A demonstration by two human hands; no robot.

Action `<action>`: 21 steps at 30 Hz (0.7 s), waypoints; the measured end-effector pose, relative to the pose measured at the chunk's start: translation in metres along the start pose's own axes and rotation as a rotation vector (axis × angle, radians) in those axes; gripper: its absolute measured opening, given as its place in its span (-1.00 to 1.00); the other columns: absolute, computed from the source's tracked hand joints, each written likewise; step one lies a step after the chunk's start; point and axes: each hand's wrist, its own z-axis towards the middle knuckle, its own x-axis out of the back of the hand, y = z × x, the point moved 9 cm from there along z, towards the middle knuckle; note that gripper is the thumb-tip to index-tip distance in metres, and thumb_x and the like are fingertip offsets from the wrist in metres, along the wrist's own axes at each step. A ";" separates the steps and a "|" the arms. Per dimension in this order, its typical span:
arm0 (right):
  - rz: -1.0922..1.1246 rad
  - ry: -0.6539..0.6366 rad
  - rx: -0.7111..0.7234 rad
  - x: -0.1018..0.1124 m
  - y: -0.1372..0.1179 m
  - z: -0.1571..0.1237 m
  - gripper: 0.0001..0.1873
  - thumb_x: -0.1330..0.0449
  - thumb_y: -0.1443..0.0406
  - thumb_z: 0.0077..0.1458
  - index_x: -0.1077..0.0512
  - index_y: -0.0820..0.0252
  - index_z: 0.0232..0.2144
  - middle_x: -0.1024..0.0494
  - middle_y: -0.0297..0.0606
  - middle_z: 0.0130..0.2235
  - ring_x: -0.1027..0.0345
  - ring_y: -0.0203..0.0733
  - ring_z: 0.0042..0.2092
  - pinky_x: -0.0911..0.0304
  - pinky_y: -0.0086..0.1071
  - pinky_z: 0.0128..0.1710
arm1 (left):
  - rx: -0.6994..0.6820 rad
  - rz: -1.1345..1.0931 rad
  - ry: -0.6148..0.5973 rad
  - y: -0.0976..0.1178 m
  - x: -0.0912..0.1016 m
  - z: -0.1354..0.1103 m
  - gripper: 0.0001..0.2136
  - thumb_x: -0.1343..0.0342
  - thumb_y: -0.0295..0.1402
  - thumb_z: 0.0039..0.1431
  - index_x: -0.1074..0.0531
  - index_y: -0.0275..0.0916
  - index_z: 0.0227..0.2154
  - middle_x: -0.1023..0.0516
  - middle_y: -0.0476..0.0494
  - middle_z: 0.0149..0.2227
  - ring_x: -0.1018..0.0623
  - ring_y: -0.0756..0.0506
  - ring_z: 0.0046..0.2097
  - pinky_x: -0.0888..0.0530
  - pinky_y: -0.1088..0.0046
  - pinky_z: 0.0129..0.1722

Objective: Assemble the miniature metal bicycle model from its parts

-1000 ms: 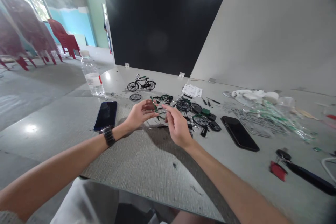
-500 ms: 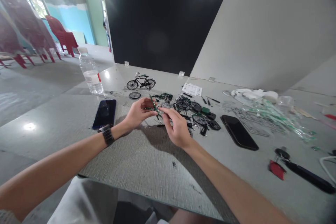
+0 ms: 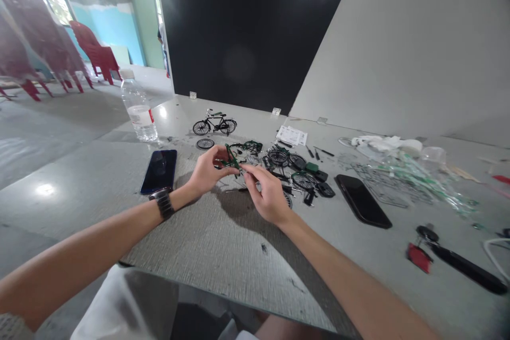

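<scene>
Between the fingers and thumb of my left hand (image 3: 207, 174) is a small green model bicycle frame (image 3: 231, 156), held just above the table. My right hand (image 3: 268, 194) meets it from the right, its thumb and fingers pinched together at the frame's lower end. Whatever sits in that pinch is too small to make out. Behind my hands stands a black model bicycle (image 3: 215, 125), upright, with a loose spoked wheel (image 3: 205, 144) lying flat in front of it. To the right spread more model parts, among them black wheels (image 3: 278, 157) and a green box-like piece (image 3: 311, 168).
A dark phone (image 3: 158, 171) and a water bottle (image 3: 137, 109) are on the left. Toward the right lie a black phone (image 3: 363, 201), clear plastic wrappings (image 3: 434, 178) and a black-handled tool (image 3: 468, 267). A printed sheet (image 3: 292, 135) rests near the black panel (image 3: 247, 32).
The green frame has turned slightly in my left hand, so more of it shows. My right fingertips have shifted a little against it.
</scene>
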 end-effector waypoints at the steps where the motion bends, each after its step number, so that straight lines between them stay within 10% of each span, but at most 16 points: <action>1: 0.001 -0.005 -0.004 0.000 0.000 0.000 -0.64 0.03 0.20 0.41 -0.43 0.16 0.09 -0.57 -0.10 -0.12 -0.48 -0.09 -0.16 -0.43 -0.20 -0.15 | -0.003 0.008 0.005 0.000 0.000 0.000 -0.60 -0.42 -0.22 -0.03 -0.43 -0.23 -0.18 -0.60 -0.19 -0.18 -0.59 -0.13 -0.17 -0.53 0.28 -0.16; 9: 0.025 -0.035 -0.033 -0.003 0.002 -0.001 -0.63 -0.08 0.17 0.35 -0.41 0.13 0.13 -0.55 -0.14 -0.18 -0.45 -0.13 -0.29 -0.44 -0.23 -0.27 | 0.008 0.079 0.013 0.001 0.001 0.000 -0.76 -0.42 -0.26 -0.02 -0.56 -0.20 -0.31 -0.65 -0.13 -0.27 -0.59 -0.13 -0.26 -0.52 0.28 -0.23; 21: 0.051 -0.004 -0.083 -0.002 0.015 -0.002 -0.68 -0.04 0.21 0.38 -0.30 0.11 0.13 -0.60 -0.09 -0.06 -0.51 -0.03 0.01 -0.42 -0.21 -0.07 | -0.014 -0.144 -0.079 0.002 -0.008 -0.004 -0.78 -0.40 -0.22 0.00 -0.60 -0.23 -0.34 -0.61 -0.15 -0.30 -0.60 -0.11 -0.26 -0.55 0.31 -0.23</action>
